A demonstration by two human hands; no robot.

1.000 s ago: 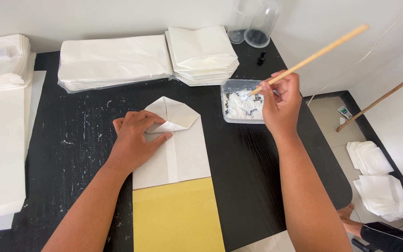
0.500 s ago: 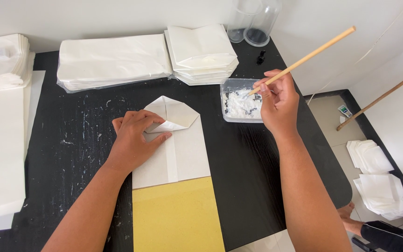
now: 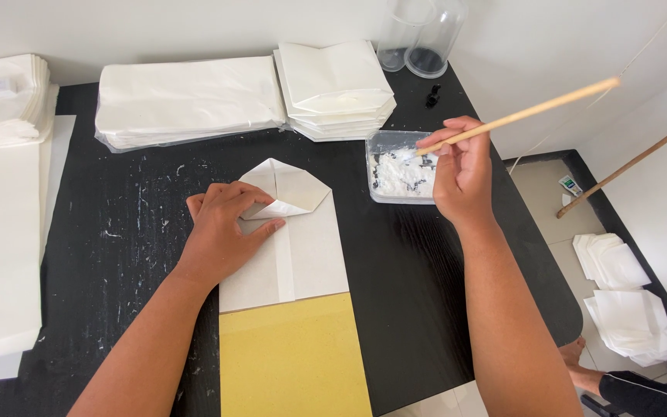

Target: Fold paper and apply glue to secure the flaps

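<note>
A white folded paper bag [image 3: 287, 239] lies flat, its end flaps open. A thin wooden stick [image 3: 519, 116] slants into the clear glue tub [image 3: 399, 174].

White paper bag [image 3: 295, 247], scuffed black table [image 3: 140, 208]

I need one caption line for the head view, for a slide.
Left hand presses a folded white paper bag; right hand dips a wooden stick into a paste tub.

A black table [image 3: 395, 309] is carrying stacks of white paper [image 3: 187, 100], folded bags [image 3: 333, 85], a plastic tub of paste [image 3: 399, 170], a yellow sheet [image 3: 291, 359] and a half-folded bag [image 3: 295, 239].
</note>
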